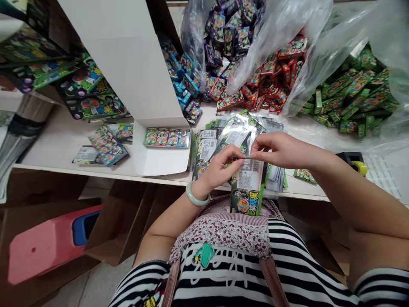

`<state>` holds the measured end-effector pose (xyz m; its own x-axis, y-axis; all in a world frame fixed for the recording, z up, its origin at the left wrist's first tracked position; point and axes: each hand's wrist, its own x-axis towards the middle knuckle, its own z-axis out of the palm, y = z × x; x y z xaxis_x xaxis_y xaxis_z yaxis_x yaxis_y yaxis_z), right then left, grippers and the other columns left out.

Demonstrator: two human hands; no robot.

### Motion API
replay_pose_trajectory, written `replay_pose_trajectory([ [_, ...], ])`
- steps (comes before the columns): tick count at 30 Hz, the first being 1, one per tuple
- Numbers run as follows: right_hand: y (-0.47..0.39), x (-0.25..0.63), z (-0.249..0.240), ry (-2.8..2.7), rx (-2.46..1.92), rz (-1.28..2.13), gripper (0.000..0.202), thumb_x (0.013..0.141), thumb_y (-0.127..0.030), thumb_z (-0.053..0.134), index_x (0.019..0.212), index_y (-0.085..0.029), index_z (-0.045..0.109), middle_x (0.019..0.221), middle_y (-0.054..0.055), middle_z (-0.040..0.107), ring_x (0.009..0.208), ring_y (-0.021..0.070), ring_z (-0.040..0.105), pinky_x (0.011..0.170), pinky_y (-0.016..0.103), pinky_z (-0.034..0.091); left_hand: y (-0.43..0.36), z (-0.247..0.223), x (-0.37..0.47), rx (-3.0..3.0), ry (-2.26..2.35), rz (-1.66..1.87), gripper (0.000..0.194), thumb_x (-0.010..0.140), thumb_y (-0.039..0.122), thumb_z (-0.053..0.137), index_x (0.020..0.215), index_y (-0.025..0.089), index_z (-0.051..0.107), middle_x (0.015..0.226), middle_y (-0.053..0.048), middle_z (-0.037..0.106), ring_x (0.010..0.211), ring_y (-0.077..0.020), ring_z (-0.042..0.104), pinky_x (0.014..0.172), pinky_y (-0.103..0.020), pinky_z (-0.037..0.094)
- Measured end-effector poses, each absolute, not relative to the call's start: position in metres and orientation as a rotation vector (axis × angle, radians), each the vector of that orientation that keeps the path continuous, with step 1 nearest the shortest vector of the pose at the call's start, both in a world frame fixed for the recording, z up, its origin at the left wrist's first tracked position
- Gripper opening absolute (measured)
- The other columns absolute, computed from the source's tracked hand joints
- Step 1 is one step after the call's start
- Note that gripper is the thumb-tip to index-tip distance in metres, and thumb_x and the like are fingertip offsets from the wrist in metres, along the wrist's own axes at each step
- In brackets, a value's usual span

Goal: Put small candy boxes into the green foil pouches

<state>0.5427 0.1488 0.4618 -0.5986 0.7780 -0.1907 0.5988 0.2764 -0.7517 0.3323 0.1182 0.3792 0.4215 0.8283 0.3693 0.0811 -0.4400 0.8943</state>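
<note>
A dark printed candy packet with a white label panel hangs over the table's front edge in front of me. My left hand pinches its top edge, thumb against fingers. My right hand is closed at the same edge, its fingertips close to those of the left. Whether the packet's top is parted cannot be seen. Beneath and behind my hands lies a spread of similar flat packets, some with clear plastic tops. To the left, a white carton lies with its long flap raised, holding a row of small colourful candy boxes.
Clear bags hold purple, red and green small boxes; blue ones lie behind the carton. Loose packets lie left. A tape dispenser stands right. Below are cardboard boxes and a pink plastic object.
</note>
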Motion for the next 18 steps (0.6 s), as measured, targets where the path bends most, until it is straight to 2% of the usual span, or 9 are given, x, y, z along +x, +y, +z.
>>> replay_pose_trajectory([
  [4, 0.151, 0.537, 0.461, -2.347, -1.343, 1.224, 0.018, 0.085, -0.034, 0.059, 0.073, -0.02, 0.059, 0.067, 0.0, 0.061, 0.066, 0.0142, 0.052, 0.064, 0.03, 0.038, 0.118, 0.376, 0.331, 1.787, 0.777, 1.124, 0.009, 0.095, 0.029, 0.059, 0.091, 0.021, 0.06, 0.086, -0.002, 0.06, 0.081, -0.0132, 0.057, 0.07, -0.029, 0.047],
  [7, 0.149, 0.533, 0.462, -2.345, -1.379, 1.227, 0.017, 0.084, -0.033, 0.058, 0.072, -0.021, 0.059, 0.068, 0.001, 0.063, 0.066, 0.0145, 0.053, 0.063, 0.03, 0.039, 0.117, 0.372, 0.334, 1.767, 0.783, 1.164, 0.014, 0.091, 0.034, 0.068, 0.091, 0.022, 0.06, 0.085, -0.001, 0.059, 0.08, -0.0134, 0.058, 0.069, -0.029, 0.047],
  [13, 0.149, 0.528, 0.458, -2.28, -1.464, 1.214, 0.014, 0.081, -0.031, 0.061, 0.071, -0.021, 0.058, 0.069, 0.002, 0.063, 0.067, 0.0149, 0.054, 0.063, 0.03, 0.04, 0.116, 0.37, 0.338, 1.774, 0.802, 1.264, 0.015, 0.09, 0.028, 0.07, 0.086, 0.022, 0.057, 0.08, 0.001, 0.058, 0.075, -0.0112, 0.056, 0.067, -0.028, 0.046],
  [18, 0.16, 0.533, 0.442, -2.153, -1.445, 1.473, 0.015, 0.078, -0.033, 0.066, 0.07, -0.022, 0.06, 0.069, 0.001, 0.063, 0.065, 0.0152, 0.052, 0.062, 0.031, 0.041, 0.118, 0.374, 0.335, 1.836, 0.778, 1.216, 0.017, 0.091, 0.031, 0.068, 0.087, 0.022, 0.055, 0.082, 0.0, 0.058, 0.077, -0.0119, 0.056, 0.067, -0.029, 0.047],
])
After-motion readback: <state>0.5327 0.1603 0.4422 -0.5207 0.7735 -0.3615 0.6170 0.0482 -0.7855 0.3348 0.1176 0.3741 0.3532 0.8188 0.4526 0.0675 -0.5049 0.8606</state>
